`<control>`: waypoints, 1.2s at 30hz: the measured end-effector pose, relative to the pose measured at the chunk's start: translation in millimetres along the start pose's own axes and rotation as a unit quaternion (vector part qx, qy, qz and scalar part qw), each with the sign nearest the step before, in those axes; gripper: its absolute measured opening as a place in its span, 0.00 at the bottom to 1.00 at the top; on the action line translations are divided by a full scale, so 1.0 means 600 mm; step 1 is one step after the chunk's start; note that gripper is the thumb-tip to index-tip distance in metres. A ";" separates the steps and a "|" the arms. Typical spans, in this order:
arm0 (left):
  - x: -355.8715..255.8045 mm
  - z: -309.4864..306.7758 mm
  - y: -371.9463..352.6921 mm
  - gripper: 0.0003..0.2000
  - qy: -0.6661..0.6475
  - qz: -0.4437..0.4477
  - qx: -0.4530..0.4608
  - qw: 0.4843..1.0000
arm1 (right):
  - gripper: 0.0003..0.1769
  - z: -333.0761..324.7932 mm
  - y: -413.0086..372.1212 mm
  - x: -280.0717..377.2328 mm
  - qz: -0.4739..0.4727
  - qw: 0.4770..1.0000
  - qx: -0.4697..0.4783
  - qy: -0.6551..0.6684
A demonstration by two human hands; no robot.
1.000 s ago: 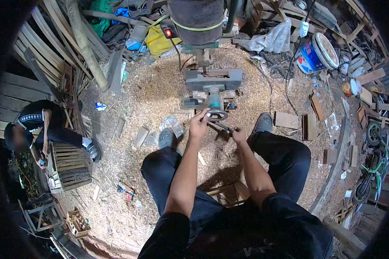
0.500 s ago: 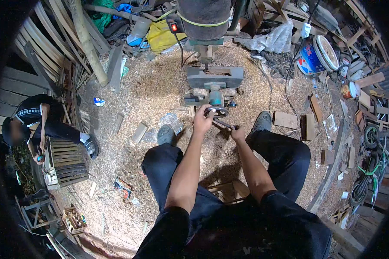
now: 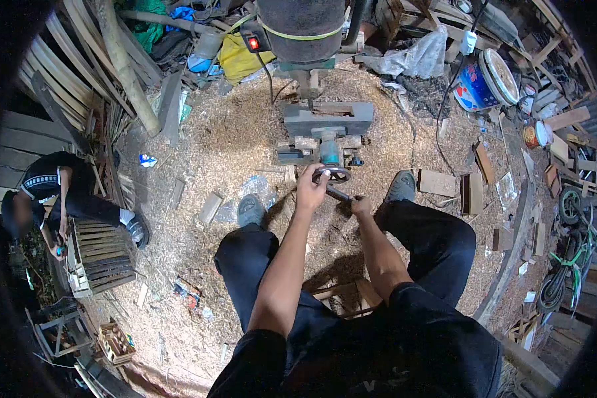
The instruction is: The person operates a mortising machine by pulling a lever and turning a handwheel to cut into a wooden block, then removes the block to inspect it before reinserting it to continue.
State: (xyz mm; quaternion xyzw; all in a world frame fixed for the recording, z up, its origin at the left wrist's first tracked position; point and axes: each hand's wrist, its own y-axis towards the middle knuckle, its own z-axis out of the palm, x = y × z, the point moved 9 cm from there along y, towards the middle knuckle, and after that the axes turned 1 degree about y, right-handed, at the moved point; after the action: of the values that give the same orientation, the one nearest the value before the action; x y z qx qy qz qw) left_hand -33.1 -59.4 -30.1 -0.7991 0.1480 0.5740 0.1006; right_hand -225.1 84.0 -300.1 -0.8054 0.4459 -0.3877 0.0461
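My left hand [image 3: 310,188] is closed on the rim of a dark handwheel [image 3: 331,175] at the front of the machine. To its right, my right hand [image 3: 361,206] grips the end of a dark lever [image 3: 339,194] that slants up toward the wheel. Behind the wheel is the machine's teal column [image 3: 330,151]. A long grey block [image 3: 328,119] with a slot in its top lies beyond, under the machine's dark round body [image 3: 301,26].
A person [image 3: 50,192] sits at the left by a slatted wooden crate [image 3: 103,255]. Wood blocks [image 3: 438,182] lie right of my right foot. A blue bucket [image 3: 474,89] and a green motorbike [image 3: 570,259] are farther right. Wood shavings cover the floor.
My right hand and the lever end have shifted slightly left and down. My left hand keeps its hold on the wheel. The view has shifted a little.
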 end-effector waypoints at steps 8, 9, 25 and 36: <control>-0.008 0.013 0.009 0.15 -0.019 -0.005 0.025 0.999 | 0.29 -0.113 0.001 0.083 -0.046 0.968 -0.150 0.195; -0.033 0.017 0.014 0.16 0.014 0.021 0.018 1.000 | 0.31 -0.125 0.015 0.093 -0.057 0.970 -0.153 0.180; -0.026 0.046 0.038 0.27 0.091 0.080 -0.023 0.992 | 0.24 -0.081 0.098 0.119 -0.091 0.948 -0.092 0.292; -0.020 0.042 0.037 0.26 0.091 0.072 -0.048 0.992 | 0.24 -0.074 0.052 0.156 0.028 0.882 0.038 0.469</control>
State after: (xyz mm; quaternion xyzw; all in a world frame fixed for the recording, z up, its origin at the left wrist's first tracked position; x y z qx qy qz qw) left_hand -67.0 -70.7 -26.3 -0.8389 0.1863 0.5114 0.0063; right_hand -247.7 7.0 -227.4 -0.5140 0.4228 -0.7355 -0.1267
